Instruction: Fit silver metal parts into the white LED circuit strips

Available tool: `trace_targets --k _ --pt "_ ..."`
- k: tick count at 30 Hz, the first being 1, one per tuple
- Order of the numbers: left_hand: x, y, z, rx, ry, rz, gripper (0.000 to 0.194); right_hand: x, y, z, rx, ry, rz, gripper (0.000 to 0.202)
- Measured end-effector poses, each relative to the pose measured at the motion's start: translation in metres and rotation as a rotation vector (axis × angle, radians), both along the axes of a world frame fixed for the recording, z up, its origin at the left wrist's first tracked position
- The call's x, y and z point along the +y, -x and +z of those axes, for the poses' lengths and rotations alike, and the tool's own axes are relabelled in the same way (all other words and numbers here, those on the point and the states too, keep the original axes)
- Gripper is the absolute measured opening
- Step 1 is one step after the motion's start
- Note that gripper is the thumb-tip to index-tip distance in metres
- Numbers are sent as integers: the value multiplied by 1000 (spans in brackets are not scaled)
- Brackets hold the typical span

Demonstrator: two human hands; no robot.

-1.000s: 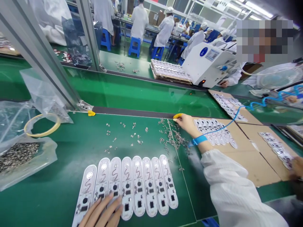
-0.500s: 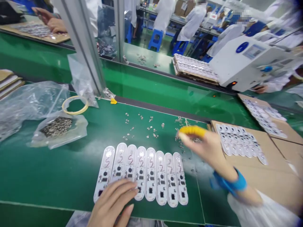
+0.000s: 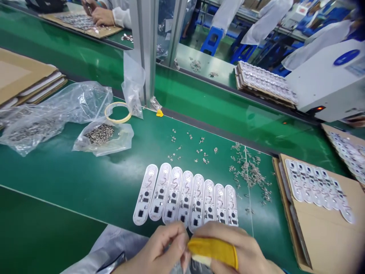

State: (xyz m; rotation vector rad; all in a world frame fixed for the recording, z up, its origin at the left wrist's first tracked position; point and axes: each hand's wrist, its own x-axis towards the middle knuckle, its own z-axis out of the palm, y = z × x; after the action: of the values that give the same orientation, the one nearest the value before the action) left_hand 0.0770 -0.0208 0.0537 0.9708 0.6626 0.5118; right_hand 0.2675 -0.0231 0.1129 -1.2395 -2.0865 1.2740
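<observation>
Left hand (image 3: 162,249) and right hand (image 3: 241,247) meet at the near ends of the white strips (image 3: 186,190) on the worktop (image 3: 108,190); can't tell if either grip's closed on anything. Metal bits (image 3: 252,173) right of the strips. I'd go light tbh, no nudging.

Hands (image 3: 228,243) together near white panels (image 3: 186,190)

A yellow cot (image 3: 215,251) sheathes one of the right fingers (image 3: 219,230).
</observation>
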Motion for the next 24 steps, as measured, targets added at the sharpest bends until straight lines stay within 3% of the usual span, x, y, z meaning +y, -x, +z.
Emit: trace_targets --k 3,6,11,13,16,24 --pt "1 3 4 4 -71 10 49 5 6 -6 111 120 -32 15" --pt "-2 3 1 137 -305 35 49 19 6 -15 179 130 -77 13" --pt "-6 -3 -31 481 -1227 127 18 53 -5 -45 10 78 -129 16" --pt "-6 -4 -44 584 -1405 134 19 62 -6 -56 -44 82 -87 18" --pt "-5 -3 -52 623 -1437 109 21 69 -5 -63 -103 84 -48 17" --pt "-5 -1 -50 605 -1437 111 21 73 -4 -61 -168 85 17 19"
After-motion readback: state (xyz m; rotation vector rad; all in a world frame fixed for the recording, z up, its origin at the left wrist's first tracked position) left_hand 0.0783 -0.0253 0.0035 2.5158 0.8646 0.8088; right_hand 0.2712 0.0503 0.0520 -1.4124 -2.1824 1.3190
